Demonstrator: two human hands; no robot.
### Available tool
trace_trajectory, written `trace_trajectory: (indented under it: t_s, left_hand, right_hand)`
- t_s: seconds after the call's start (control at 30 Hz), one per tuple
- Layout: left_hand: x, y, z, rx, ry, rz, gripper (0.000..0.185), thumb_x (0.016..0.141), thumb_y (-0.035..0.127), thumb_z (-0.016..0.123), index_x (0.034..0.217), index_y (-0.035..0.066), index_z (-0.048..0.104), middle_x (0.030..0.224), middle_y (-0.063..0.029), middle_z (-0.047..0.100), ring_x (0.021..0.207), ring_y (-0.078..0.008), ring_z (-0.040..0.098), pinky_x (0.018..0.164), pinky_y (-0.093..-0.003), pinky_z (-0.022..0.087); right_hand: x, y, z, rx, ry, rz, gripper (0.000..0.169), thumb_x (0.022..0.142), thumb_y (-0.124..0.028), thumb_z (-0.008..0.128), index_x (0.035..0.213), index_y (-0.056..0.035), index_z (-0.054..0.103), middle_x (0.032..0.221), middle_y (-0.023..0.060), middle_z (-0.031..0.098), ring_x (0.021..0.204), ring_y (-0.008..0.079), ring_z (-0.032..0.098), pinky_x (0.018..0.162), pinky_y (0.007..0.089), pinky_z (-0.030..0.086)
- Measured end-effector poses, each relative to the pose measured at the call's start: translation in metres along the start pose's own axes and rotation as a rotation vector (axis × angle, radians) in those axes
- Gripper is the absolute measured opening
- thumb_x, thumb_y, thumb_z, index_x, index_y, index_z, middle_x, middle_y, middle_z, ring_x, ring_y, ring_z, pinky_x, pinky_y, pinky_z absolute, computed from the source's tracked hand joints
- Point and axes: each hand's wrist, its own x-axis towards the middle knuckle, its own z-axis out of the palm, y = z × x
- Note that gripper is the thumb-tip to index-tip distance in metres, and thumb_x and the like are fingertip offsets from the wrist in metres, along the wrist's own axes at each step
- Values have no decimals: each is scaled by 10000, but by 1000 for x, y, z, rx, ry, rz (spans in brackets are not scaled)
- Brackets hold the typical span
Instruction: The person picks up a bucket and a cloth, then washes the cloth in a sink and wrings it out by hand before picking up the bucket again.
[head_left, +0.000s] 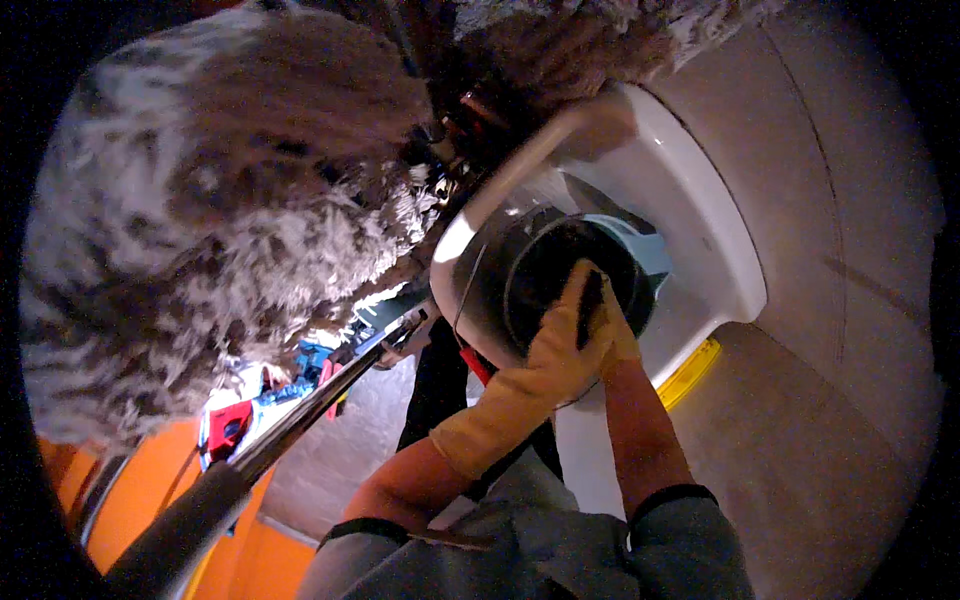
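Observation:
A pale yellow work glove covers my left hand (559, 341), which reaches over a round dark bucket (517, 292) from its near side. My right hand (619, 330) is pressed against the left one at the fingers; whether it is gloved is unclear. A narrow dark patch lies between the hands, too dim to identify. The bucket sits inside a white basin (712, 217) with a rounded rim. Beyond my hands, a light blue plastic piece (649, 251) shows at the bucket's far right side. The inside of the bucket is dark.
Shaggy grey-brown fleece-like material (225, 225) fills the upper left. A long metal bar (330, 397) runs diagonally at left, near orange panels (150, 495) and a red item (229, 427). A red handle (475, 365) is left of my gloved hand; a yellow object (688, 373) lies beneath the basin's right edge.

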Motion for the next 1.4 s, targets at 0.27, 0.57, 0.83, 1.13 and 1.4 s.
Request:
trace_trajectory:
  t_s: [0.27,0.57,0.83,1.13,1.4]
  left_hand:
    - [4,-52,-25,-149,36,-36,602,869,131,694,1410,57,441,1331,-183,535,1166,-283,569,964,-362,482]
    - [6,-74,-33,280,-125,-5,797,837,68,689,1509,116,263,1344,-207,539,1217,-363,543,1056,-431,431]
    - [70,-66,-4,-435,-354,-474,651,879,96,631,1461,157,347,1358,-187,500,1219,-313,508,1021,-386,439]
    - [67,-99,18,-1031,-48,-959,418,947,210,529,1322,29,490,1268,-156,572,1123,-287,568,952,-384,485]
    - [52,-60,7,786,-501,-239,487,1008,247,434,1442,37,367,1374,-162,507,1206,-302,513,1080,-360,377]
  right_hand:
    - [102,54,120,-438,-54,-105,497,920,-251,591,1361,-40,500,1375,222,496,1300,331,462,1077,376,388]
    - [36,-67,-23,-18,-208,120,605,886,-195,628,1423,-31,402,1455,197,425,1330,362,425,1110,407,359]
    - [-107,-95,-105,296,-61,-495,555,767,-228,764,1227,-37,521,1304,208,522,1248,367,490,1074,431,387]
    - [-71,-152,-23,760,229,240,659,837,-318,731,1315,54,474,1367,265,480,1297,389,451,1069,395,392]
    - [26,-81,-37,1122,-37,386,516,859,-271,687,1305,-48,554,1244,170,603,1129,285,586,987,351,455]
